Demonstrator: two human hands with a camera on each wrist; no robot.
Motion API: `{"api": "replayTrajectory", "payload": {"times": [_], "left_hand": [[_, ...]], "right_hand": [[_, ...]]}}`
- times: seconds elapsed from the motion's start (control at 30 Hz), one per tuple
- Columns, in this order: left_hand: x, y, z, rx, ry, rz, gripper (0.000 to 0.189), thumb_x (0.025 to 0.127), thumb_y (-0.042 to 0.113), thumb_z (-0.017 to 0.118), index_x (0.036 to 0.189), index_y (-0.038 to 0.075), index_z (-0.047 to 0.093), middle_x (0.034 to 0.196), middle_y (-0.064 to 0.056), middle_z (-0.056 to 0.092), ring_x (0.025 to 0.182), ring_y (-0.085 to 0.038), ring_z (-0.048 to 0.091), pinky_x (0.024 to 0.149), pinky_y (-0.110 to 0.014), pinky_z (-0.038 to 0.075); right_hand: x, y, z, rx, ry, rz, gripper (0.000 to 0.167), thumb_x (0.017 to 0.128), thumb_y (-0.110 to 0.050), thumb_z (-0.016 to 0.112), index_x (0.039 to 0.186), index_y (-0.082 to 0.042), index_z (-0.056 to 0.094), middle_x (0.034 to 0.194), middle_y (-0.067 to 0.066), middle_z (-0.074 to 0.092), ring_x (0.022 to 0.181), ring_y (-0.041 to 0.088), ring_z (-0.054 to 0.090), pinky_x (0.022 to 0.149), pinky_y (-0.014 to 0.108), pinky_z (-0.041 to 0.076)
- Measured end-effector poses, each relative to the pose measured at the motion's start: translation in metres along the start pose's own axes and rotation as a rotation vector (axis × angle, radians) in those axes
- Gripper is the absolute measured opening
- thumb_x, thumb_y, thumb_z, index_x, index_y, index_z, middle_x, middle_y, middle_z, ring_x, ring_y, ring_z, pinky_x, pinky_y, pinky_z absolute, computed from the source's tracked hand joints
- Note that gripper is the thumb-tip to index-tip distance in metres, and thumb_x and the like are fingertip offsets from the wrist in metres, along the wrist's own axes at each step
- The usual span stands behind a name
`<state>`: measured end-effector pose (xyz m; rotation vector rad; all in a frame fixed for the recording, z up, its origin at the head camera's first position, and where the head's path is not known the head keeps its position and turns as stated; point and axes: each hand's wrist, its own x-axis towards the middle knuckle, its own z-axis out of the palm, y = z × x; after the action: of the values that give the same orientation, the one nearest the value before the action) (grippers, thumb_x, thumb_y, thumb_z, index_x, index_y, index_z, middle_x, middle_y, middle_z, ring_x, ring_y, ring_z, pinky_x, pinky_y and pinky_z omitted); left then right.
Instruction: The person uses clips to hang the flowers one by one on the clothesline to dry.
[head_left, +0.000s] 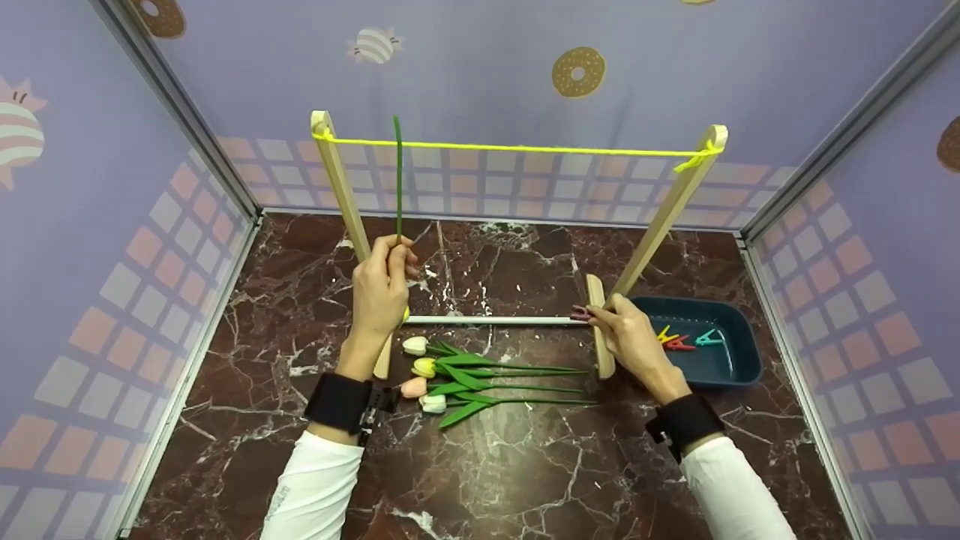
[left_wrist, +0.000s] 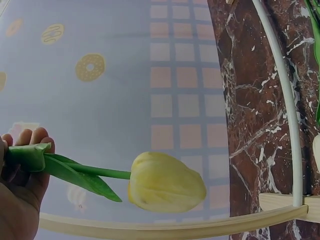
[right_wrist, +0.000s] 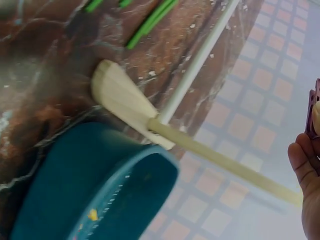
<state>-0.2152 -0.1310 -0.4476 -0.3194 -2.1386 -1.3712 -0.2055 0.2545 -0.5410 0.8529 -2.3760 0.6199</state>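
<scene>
My left hand [head_left: 381,289] grips a yellow artificial tulip [left_wrist: 167,182] upside down, its bloom hanging below the palm. The bare end of its green stem [head_left: 399,180] points up and crosses the yellow string [head_left: 525,148] near the left post in the head view. On the right, my right hand [head_left: 634,337] pinches a dark purple clothespin [head_left: 580,313] beside the foot of the right post. In the right wrist view that clothespin [right_wrist: 310,107] shows at the right edge between fingers and thumb.
Several tulips [head_left: 465,382] lie on the marble-patterned surface, stems to the right. A dark teal basin [head_left: 739,360] behind my right hand holds yellow, red and turquoise clothespins [head_left: 679,343]. Wooden posts [head_left: 667,217] carry the string, and a white rod [head_left: 495,321] joins their feet.
</scene>
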Motion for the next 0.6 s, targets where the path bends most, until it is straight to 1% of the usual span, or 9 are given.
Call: {"api": "replayTrajectory", "payload": {"times": [0.13,0.23,0.33,0.47,0.6], "left_hand": [[0.003,-0.001,0.001,0.026,0.001,-0.013,0.025,0.106,0.015,0.045,0.107,-0.002,0.063,0.084,-0.017,0.070,0.067,-0.025,0.070,0.062,-0.027,0.058],[0.004,-0.002,0.000,0.050,0.018,-0.020,0.024,0.106,0.014,0.045,0.108,-0.002,0.063,0.085,-0.015,0.071,0.068,-0.022,0.069,0.062,-0.025,0.056],[0.006,-0.001,0.000,0.063,0.033,-0.029,0.024,0.105,0.014,0.046,0.108,-0.002,0.064,0.085,-0.013,0.071,0.068,-0.021,0.069,0.062,-0.025,0.055],[0.007,0.000,0.002,0.049,0.025,-0.045,0.026,0.106,0.015,0.045,0.108,-0.003,0.063,0.085,-0.014,0.071,0.069,-0.023,0.070,0.063,-0.025,0.056],[0.004,-0.001,0.005,0.037,0.024,-0.065,0.027,0.106,0.017,0.045,0.108,-0.003,0.063,0.086,-0.015,0.071,0.070,-0.023,0.070,0.063,-0.023,0.055]], "right_hand": [[0.017,-0.012,-0.002,0.036,0.035,-0.015,0.025,0.085,0.002,0.072,0.110,0.003,0.074,0.078,0.011,0.048,0.065,0.014,0.043,0.056,0.023,0.032],[0.037,-0.027,-0.003,0.075,0.054,-0.024,0.025,0.088,0.001,0.071,0.112,0.003,0.073,0.080,0.011,0.048,0.066,0.014,0.043,0.057,0.024,0.033],[0.057,-0.044,-0.006,0.097,0.072,-0.045,0.024,0.089,0.000,0.069,0.113,0.003,0.073,0.082,0.012,0.050,0.067,0.015,0.047,0.058,0.026,0.037],[0.083,-0.066,-0.017,0.102,0.104,-0.083,0.023,0.089,-0.001,0.069,0.112,0.003,0.073,0.084,0.012,0.053,0.069,0.017,0.052,0.058,0.027,0.041],[0.109,-0.087,-0.031,0.093,0.130,-0.136,0.023,0.089,-0.004,0.070,0.111,0.002,0.074,0.084,0.012,0.054,0.070,0.018,0.055,0.059,0.027,0.043]]}}
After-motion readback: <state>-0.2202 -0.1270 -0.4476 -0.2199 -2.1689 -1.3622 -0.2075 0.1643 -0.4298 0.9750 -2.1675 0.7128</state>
